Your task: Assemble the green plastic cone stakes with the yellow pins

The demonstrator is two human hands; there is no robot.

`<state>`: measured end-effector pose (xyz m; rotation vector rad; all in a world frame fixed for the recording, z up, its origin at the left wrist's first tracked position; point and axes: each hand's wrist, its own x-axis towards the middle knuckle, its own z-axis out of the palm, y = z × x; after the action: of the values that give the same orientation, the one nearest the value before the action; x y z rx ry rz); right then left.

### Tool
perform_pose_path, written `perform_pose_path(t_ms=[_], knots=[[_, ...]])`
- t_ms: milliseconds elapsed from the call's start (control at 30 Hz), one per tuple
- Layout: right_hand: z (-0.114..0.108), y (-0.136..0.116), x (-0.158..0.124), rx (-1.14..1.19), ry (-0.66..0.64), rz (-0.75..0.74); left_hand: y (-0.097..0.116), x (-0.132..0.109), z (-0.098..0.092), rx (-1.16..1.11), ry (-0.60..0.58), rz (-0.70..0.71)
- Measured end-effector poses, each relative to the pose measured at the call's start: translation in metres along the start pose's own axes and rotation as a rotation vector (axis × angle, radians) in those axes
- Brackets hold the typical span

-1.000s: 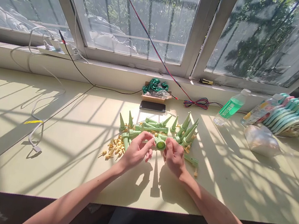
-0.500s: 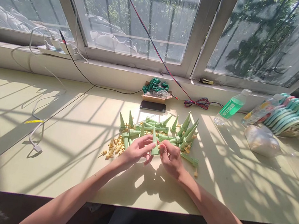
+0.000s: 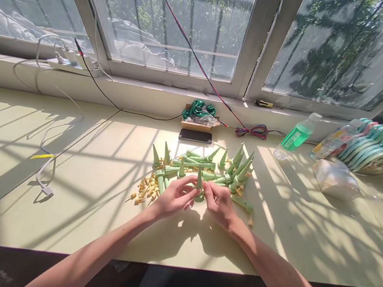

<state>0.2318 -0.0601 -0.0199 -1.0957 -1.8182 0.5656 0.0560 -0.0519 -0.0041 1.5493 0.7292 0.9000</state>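
Observation:
My left hand (image 3: 177, 197) is closed on a green plastic watering spike (image 3: 200, 179), pinched between thumb and fingers with its pointed end up. My right hand (image 3: 218, 203) is pinched against the right side of that spike; what its fingertips hold, perhaps something small and yellowish, is mostly hidden. Just beyond both hands lies a pile of similar green spikes (image 3: 242, 175), some standing point up and some joined to long green tubes (image 3: 199, 165). Small yellow plugs (image 3: 146, 190) are heaped beside my left hand, and a few more show among the spikes.
Behind the pile lie a black phone (image 3: 195, 136) and a small cardboard box (image 3: 196, 126) with green material. On the right are a green-labelled bottle (image 3: 296, 137), a clear plastic bundle (image 3: 336, 179) and a row of pastel hangers (image 3: 370, 148). A white cable (image 3: 46, 172) lies left.
The spike has turned more upright between my hands, and its base has tipped down. My right fingertips have moved slightly left, closer against it. The pile looks unchanged.

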Motion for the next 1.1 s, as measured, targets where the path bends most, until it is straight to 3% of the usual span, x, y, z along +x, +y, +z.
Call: perform_pose_path(t_ms=[200,500,1100], knots=[[0.0030,0.0032,-0.0006,0.037,0.022,0.012,-0.0002,-0.0015,0.0005,0.031,-0.015,0.006],[-0.0013,-0.0012,0.0025,0.052,0.034,0.048,0.0018,0.0052,0.0045,-0.037,0.069,0.006],[0.0003,-0.0052,-0.0029,-0.148,0.006,-0.096,-0.0034,0.0048,0.0053,-0.171,-0.068,-0.062]])
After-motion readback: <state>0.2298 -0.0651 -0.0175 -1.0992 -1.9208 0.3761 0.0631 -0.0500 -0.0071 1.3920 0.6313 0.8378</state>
